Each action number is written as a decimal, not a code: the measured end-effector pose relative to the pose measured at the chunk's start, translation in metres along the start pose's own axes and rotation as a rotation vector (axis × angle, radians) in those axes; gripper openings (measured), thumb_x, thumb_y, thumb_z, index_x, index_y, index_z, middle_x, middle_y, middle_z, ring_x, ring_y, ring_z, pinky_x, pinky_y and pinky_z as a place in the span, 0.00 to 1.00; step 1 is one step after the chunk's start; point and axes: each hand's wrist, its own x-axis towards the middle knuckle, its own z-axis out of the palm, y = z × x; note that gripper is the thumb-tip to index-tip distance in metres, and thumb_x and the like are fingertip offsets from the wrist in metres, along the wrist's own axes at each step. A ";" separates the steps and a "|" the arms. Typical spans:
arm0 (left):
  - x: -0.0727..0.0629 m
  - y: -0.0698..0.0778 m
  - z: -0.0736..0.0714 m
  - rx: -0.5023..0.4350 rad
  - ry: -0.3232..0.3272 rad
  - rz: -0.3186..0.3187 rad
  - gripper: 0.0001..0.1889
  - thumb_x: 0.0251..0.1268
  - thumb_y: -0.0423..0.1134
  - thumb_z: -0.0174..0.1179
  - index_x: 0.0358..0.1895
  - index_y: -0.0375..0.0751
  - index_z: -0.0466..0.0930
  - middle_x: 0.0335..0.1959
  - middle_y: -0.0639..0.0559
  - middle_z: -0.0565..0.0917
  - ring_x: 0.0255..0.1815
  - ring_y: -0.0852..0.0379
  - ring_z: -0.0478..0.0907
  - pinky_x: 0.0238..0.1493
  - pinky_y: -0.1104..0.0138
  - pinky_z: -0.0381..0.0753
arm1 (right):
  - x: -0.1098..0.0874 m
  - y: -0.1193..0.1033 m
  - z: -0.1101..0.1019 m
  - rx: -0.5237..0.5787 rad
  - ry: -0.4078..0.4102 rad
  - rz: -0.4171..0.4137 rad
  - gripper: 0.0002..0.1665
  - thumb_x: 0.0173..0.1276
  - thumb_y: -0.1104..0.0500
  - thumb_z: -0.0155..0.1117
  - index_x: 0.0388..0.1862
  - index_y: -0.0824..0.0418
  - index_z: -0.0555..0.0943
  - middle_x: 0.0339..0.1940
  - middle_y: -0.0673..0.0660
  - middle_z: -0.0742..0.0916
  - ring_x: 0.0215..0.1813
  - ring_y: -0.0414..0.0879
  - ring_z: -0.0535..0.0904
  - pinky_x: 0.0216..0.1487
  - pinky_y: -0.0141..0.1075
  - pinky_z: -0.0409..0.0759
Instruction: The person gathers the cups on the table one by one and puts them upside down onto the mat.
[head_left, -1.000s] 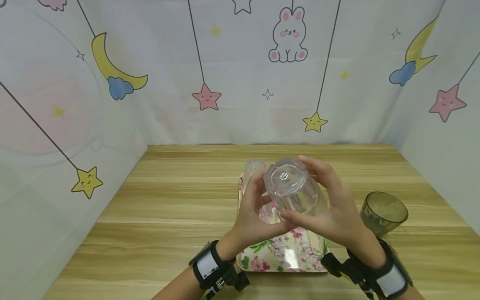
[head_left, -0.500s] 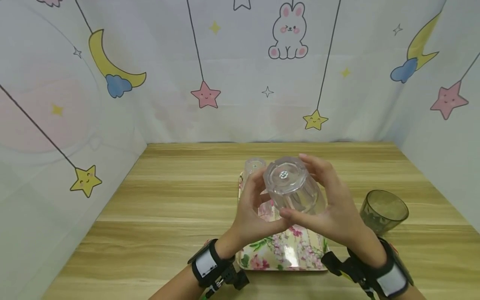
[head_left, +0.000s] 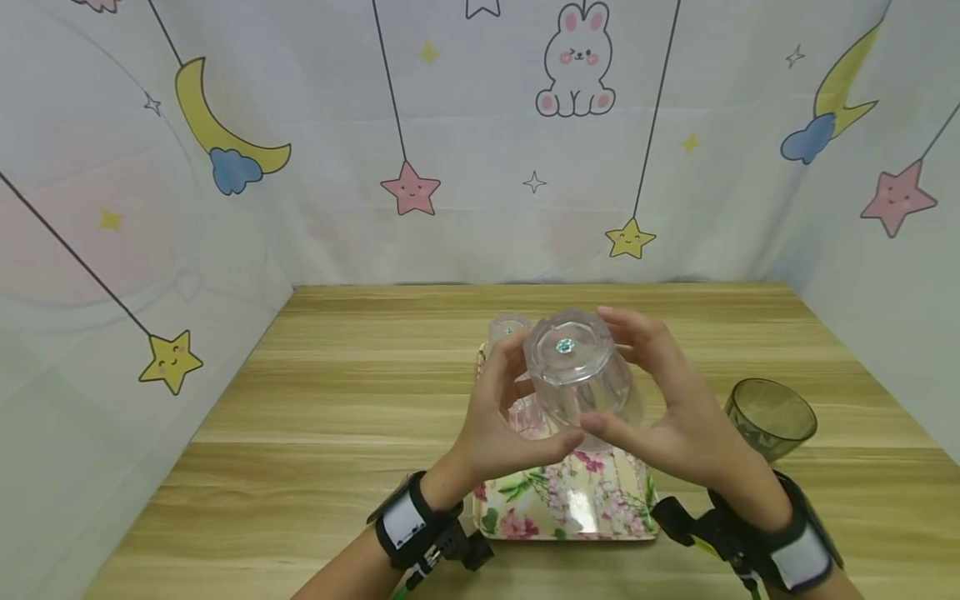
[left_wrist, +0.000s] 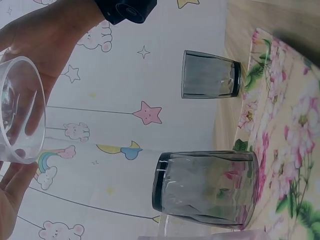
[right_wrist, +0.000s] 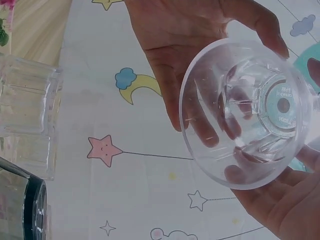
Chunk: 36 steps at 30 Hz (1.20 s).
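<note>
A clear tumbler (head_left: pixel 577 367) is held bottom-up above a floral tray (head_left: pixel 536 492), tilted so its base faces the head camera. From the left, my left hand (head_left: pixel 483 429) grips its side, the thumb low at the front. My right hand (head_left: pixel 678 421) grips it from the right, thumb across the front and fingers on the far side. The right wrist view looks into the tumbler's (right_wrist: pixel 282 102) wide mouth, down to a round mark on the base. Behind my left hand, another clear glass (head_left: pixel 508 325) stands inverted on the tray's far left, partly hidden.
On the table (head_left: pixel 360 417), right of the tray, stands a dark-tinted glass (head_left: pixel 772 417), mouth up. The left wrist view shows a tinted glass (left_wrist: pixel 207 190) inverted on the tray and another tinted glass (left_wrist: pixel 210 75) upright beyond. A printed curtain (head_left: pixel 480 242) encloses the back and sides.
The tumbler has shifted very slightly left and up. My right thumb has slid a little right along it, and my left hand has edged left. Both hands keep their grip.
</note>
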 end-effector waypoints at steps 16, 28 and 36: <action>0.008 0.004 -0.008 -0.060 -0.110 -0.080 0.46 0.41 0.31 0.69 0.69 0.33 0.57 0.61 0.31 0.71 0.63 0.43 0.74 0.57 0.57 0.83 | 0.002 0.005 -0.001 0.217 0.060 -0.038 0.44 0.46 0.78 0.69 0.64 0.74 0.62 0.62 0.51 0.76 0.60 0.35 0.76 0.61 0.25 0.77; 0.012 0.014 -0.014 -0.003 -0.208 -0.218 0.44 0.48 0.28 0.67 0.72 0.41 0.56 0.65 0.39 0.71 0.65 0.46 0.72 0.65 0.59 0.78 | 0.000 0.005 0.006 0.313 0.133 0.029 0.42 0.46 0.81 0.68 0.61 0.75 0.63 0.59 0.48 0.77 0.60 0.37 0.76 0.60 0.26 0.79; 0.013 0.029 -0.010 0.215 -0.151 -0.316 0.51 0.46 0.39 0.74 0.74 0.55 0.53 0.67 0.53 0.70 0.69 0.57 0.67 0.72 0.56 0.69 | -0.003 0.008 0.016 0.365 0.182 -0.019 0.41 0.42 0.82 0.69 0.58 0.77 0.65 0.57 0.51 0.78 0.60 0.39 0.77 0.59 0.28 0.80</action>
